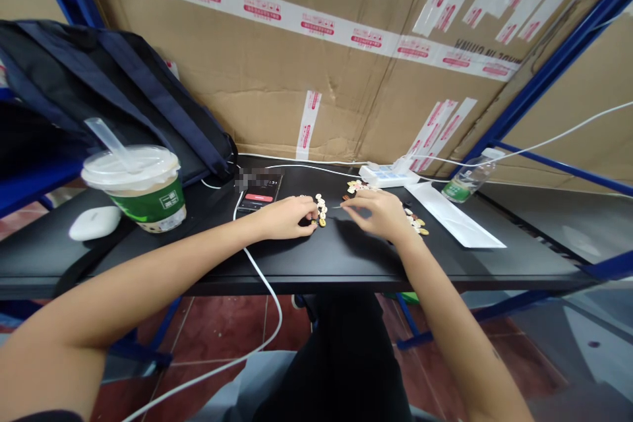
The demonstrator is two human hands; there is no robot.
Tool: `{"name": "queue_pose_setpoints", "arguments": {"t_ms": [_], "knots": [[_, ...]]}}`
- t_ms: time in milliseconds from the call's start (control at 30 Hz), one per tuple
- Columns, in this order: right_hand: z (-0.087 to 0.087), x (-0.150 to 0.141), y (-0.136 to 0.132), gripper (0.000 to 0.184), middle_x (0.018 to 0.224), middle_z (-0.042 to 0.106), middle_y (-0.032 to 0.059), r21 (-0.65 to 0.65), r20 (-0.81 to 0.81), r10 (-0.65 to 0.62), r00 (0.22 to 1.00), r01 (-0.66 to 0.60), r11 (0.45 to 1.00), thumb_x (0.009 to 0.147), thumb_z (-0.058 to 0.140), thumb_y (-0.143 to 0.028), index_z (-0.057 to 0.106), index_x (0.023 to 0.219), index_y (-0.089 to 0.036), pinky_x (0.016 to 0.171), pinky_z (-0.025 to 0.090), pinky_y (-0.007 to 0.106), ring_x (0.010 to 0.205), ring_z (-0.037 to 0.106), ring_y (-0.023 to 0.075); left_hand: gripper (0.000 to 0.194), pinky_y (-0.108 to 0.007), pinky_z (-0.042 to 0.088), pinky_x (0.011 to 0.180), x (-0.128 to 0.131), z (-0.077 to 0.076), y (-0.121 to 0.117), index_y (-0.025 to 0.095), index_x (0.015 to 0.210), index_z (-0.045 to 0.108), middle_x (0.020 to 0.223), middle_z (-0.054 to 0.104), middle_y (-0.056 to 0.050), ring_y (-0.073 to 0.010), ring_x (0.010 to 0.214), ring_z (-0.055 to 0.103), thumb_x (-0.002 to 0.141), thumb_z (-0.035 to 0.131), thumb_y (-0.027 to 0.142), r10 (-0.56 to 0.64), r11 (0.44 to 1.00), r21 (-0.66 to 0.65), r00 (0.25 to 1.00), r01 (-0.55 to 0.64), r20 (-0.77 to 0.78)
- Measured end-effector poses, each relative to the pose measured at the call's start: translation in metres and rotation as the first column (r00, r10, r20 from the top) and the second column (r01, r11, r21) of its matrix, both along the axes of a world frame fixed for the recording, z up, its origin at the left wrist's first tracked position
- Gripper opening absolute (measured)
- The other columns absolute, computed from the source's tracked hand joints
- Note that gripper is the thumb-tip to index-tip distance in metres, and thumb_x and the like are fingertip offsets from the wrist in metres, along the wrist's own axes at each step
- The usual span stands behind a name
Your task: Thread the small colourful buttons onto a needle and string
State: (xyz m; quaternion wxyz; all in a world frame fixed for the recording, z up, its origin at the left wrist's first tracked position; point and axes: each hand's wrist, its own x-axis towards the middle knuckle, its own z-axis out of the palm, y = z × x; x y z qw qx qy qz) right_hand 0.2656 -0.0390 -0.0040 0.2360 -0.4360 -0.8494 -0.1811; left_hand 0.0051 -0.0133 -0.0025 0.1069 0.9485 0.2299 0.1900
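Note:
My left hand (293, 217) rests on the black tabletop with its fingers curled. A small yellowish button shows between its thumb and fingertips. Right beside these fingers runs a short column of cream and yellow buttons (321, 211). My right hand (376, 211) is a little above the table, thumb and index finger pinched on a thin, pale sliver that looks like a needle (337, 207), pointing left toward the column. Behind the right hand lies a pile of pink, white and brown buttons (357, 187). More white and gold buttons (419, 223) lie to its right, partly hidden by the hand.
A phone (260, 190) lies behind my left forearm. To the left stand a lidded drink cup (146, 188), a white earbud case (95, 223) and a backpack (123, 92). At right are a power strip (388, 176), a white sheet (455, 214) and a bottle (469, 178). A white cable (270, 290) hangs over the edge.

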Motion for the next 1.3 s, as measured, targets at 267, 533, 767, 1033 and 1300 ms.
{"name": "queue_pose_setpoints", "arguments": {"t_ms": [267, 533, 767, 1033, 1300], "knots": [[-0.004, 0.025, 0.017, 0.023, 0.089, 0.074, 0.0032, 0.054, -0.013, -0.311, 0.950, 0.311, 0.949, 0.093, 0.054, -0.029, 0.076, 0.095, -0.027, 0.067, 0.038, 0.030, 0.082, 0.066, 0.0191, 0.010, -0.028, 0.041, 0.080, -0.002, 0.001, -0.001, 0.019, 0.092, 0.063, 0.094, 0.062, -0.002, -0.0152, 0.084, 0.060, 0.087, 0.054, 0.018, -0.007, 0.998, 0.055, 1.000, 0.009, -0.024], [-0.005, 0.027, 0.024, 0.019, 0.092, 0.074, 0.0010, -0.008, 0.001, -0.353, 0.936, 0.353, 0.936, 0.091, 0.057, -0.031, 0.077, 0.092, -0.028, 0.068, 0.038, 0.030, 0.083, 0.067, 0.0189, 0.011, -0.028, 0.039, 0.080, -0.002, 0.002, -0.002, 0.019, 0.092, 0.064, 0.096, 0.063, -0.002, -0.0154, 0.087, 0.060, 0.088, 0.054, 0.021, 0.016, 0.998, 0.059, 0.999, -0.013, -0.049], [-0.005, 0.026, 0.022, 0.020, 0.096, 0.075, 0.0012, -0.013, 0.010, -0.354, 0.935, 0.354, 0.935, 0.092, 0.057, -0.032, 0.076, 0.092, -0.028, 0.070, 0.039, 0.031, 0.086, 0.068, 0.0202, 0.012, -0.028, 0.039, 0.081, -0.002, 0.000, -0.001, 0.020, 0.094, 0.063, 0.096, 0.063, -0.001, -0.0152, 0.088, 0.061, 0.088, 0.053, 0.023, 0.013, 0.998, 0.061, 1.000, -0.011, -0.027], [-0.005, 0.027, 0.020, 0.020, 0.093, 0.075, 0.0021, 0.001, -0.017, -0.346, 0.938, 0.346, 0.938, 0.090, 0.057, -0.030, 0.077, 0.092, -0.027, 0.070, 0.040, 0.031, 0.085, 0.067, 0.0205, 0.013, -0.029, 0.039, 0.081, -0.002, 0.001, -0.002, 0.019, 0.095, 0.063, 0.096, 0.063, -0.002, -0.0153, 0.087, 0.061, 0.089, 0.052, 0.023, 0.018, 0.998, 0.059, 0.999, -0.016, -0.037], [-0.004, 0.027, 0.018, 0.020, 0.092, 0.076, 0.0031, -0.008, -0.027, -0.300, 0.953, 0.300, 0.954, 0.089, 0.057, -0.030, 0.077, 0.091, -0.027, 0.068, 0.041, 0.030, 0.082, 0.068, 0.0207, 0.012, -0.029, 0.039, 0.080, -0.001, 0.001, -0.003, 0.019, 0.094, 0.063, 0.095, 0.063, -0.001, -0.0150, 0.086, 0.060, 0.088, 0.053, 0.022, 0.013, 0.998, 0.057, 0.999, -0.011, -0.034]]}}
